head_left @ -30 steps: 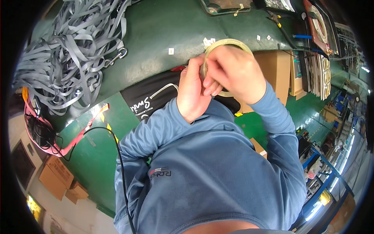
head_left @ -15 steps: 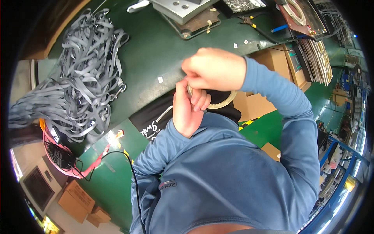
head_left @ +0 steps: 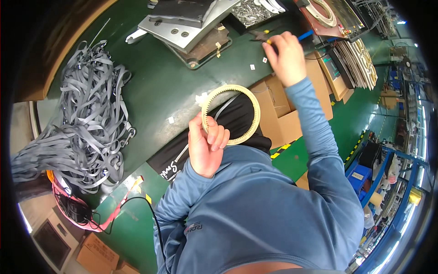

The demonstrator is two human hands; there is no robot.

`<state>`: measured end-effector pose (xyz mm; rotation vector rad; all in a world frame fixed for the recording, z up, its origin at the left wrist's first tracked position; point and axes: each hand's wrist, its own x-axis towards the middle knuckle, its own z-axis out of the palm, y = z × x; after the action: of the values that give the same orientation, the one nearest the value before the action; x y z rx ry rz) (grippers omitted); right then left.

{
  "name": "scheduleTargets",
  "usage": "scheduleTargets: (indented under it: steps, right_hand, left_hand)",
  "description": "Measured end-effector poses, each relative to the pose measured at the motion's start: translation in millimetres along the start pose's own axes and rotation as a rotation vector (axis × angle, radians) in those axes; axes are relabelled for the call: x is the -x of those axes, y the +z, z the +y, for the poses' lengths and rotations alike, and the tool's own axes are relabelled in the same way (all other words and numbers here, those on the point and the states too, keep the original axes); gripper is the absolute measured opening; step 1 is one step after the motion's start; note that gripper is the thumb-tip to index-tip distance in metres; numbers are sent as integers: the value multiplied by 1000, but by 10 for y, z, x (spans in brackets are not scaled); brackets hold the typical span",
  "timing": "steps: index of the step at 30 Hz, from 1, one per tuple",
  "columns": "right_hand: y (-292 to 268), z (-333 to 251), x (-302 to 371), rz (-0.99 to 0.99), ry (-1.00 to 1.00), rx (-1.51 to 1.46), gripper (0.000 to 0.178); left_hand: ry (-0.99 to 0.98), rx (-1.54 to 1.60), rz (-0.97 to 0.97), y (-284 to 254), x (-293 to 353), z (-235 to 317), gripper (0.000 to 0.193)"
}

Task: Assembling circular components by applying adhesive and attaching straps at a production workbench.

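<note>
My left hand [head_left: 207, 146] is closed around the near-left rim of a cream-coloured ring with inner teeth [head_left: 257, 112], held upright in front of my body. A small white piece [head_left: 201, 97] shows at the ring's upper left edge; I cannot make out what it is. Stretched out to the far right, my right hand [head_left: 288, 59] has its thumb and fingers apart, close to pliers [head_left: 261, 35] with black and yellow handles on the green table. The hand partly hides their handles. Black cloth with white lettering [head_left: 169, 160] lies behind and below the ring.
Grey lanyards with metal clips [head_left: 91, 114] are heaped at the left. Metal plates [head_left: 182, 34] and a tray of small metal parts [head_left: 251, 13] stand at the back. An open cardboard box [head_left: 285, 123] is at the right, before a stack of boards [head_left: 353, 64].
My right hand has left the ring and moved far right to the pliers. The left hand still holds the ring, now more fully in sight. The view has shifted somewhat.
</note>
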<state>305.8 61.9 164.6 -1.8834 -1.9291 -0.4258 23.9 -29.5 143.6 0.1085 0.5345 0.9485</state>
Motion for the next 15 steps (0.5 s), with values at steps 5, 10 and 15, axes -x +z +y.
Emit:
scheduleTargets:
  steps: [5,10,15]
  right_hand:
    - [-25,-123,128,5,-90,-151,48]
    - [6,42,11,-55,-231,-153,61]
    - [-158,-219,159,43,-168,-370,34]
  left_hand:
    - [-2,-8,21,5,-1,-3,36]
    - [0,48,-5,31,-13,-2,35]
    - [-55,111,44,113,-54,-46,31]
